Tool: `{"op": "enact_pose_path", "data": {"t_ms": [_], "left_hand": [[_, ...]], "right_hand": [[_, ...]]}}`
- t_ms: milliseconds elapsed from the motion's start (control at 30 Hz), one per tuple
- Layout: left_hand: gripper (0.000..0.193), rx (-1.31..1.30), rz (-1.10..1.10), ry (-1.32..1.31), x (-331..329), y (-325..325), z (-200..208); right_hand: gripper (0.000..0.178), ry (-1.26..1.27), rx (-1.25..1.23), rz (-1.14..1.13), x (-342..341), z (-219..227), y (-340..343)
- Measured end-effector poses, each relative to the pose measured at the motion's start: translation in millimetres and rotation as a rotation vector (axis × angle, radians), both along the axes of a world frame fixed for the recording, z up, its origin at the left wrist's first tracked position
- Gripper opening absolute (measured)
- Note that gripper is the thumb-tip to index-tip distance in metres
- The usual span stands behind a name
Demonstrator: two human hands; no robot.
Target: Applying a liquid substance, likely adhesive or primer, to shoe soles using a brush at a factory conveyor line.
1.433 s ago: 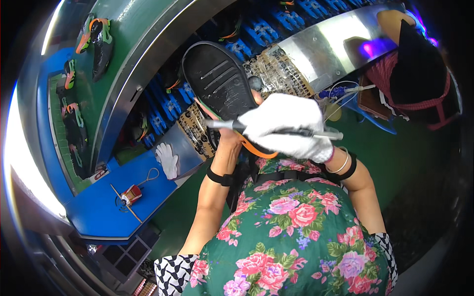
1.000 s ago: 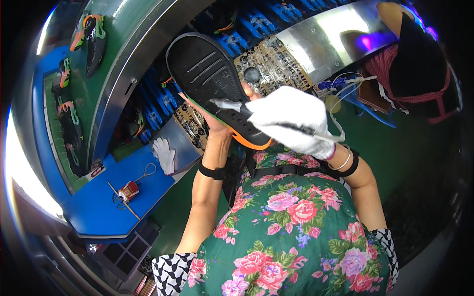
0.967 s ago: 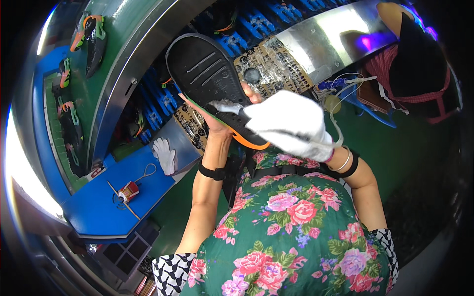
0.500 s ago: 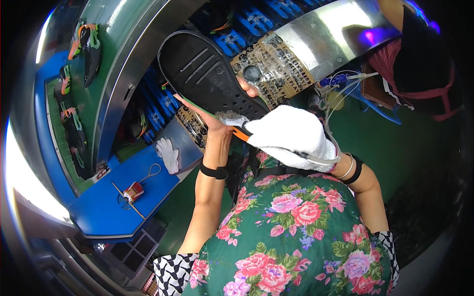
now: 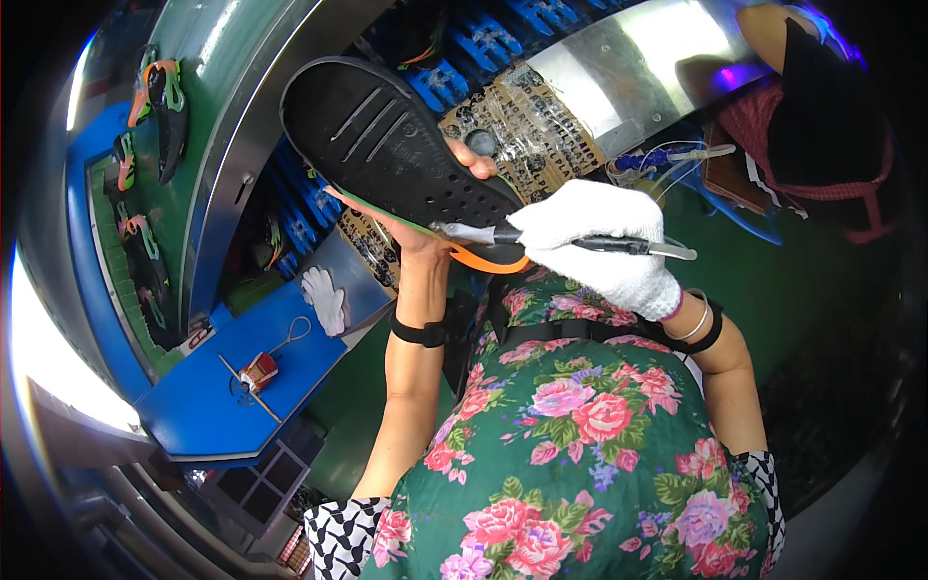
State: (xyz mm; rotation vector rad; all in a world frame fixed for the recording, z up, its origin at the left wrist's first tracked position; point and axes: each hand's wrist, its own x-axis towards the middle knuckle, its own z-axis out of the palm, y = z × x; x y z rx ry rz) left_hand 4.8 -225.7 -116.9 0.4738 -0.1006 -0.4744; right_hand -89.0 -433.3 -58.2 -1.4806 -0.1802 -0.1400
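Note:
My left hand is closed round a black shoe, its underside facing up. That underside has long slots toward the far end and rows of small holes toward the near end; green and orange trim shows along its rim. My fingertips curl over the shoe's right edge. In a white knitted glove, my right hand grips a brush with a dark handle and a thin grey tube at its back. The brush's tip touches the shoe's left rim near the orange end, next to my left palm.
On the left, a blue table bears a white glove and a small red-and-white object. Several shoes stand on the green belt beyond. Ahead is taped cardboard on a metal ledge. Another person's arm shows at top right.
The brush has slid along the shoe's left rim, and my right hand has turned so that its handle shows. The shoe has shifted slightly left, uncovering more of its orange end.

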Motion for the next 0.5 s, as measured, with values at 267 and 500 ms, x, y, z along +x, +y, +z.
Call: {"op": "enact_pose_path", "data": {"t_ms": [267, 500], "left_hand": [[0.129, 0.060, 0.033, -0.016, 5, 0, 7], [0.122, 0.185, 0.071, -0.152, 10, -9, 10]], "right_hand": [[0.017, -0.104, -0.137, 0.075, 2, 3, -5], [0.018, -0.154, -0.210, 0.040, 2, 8, -13]]}}
